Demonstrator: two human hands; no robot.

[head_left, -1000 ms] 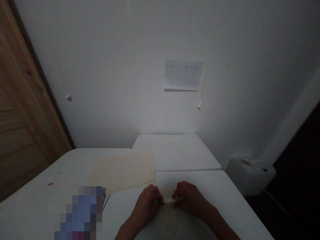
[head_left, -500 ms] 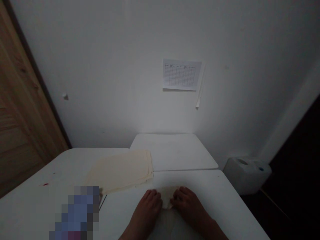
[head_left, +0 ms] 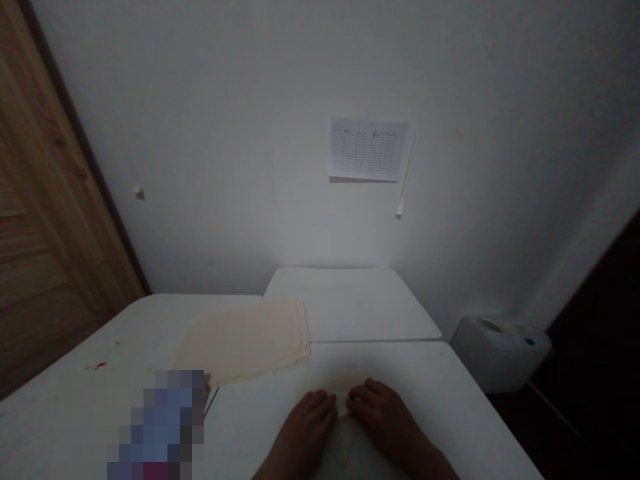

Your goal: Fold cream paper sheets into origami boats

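My left hand [head_left: 305, 437] and my right hand [head_left: 387, 423] rest side by side at the near edge of the view, fingers towards each other. Both lie on a pale, thin cloth [head_left: 340, 390], which is hard to make out against the white table [head_left: 380, 367] in the dim light. Neither hand visibly grips it. Up and to the left of my hands lies a neat stack of folded cream cloth [head_left: 245, 340], not touching them.
A blue pixelated patch [head_left: 160, 420] covers the near left of the table. A second white table [head_left: 353, 303] abuts the far edge. Behind it, a printed grid sheet [head_left: 367, 150] hangs on the wall. A wooden door [head_left: 55, 200] stands left, a white plastic container [head_left: 500, 353] right.
My hands have dropped lower and closer to me, and they no longer pinch up the raised cloth edge seen a second ago. The cloth now lies flatter beneath them.
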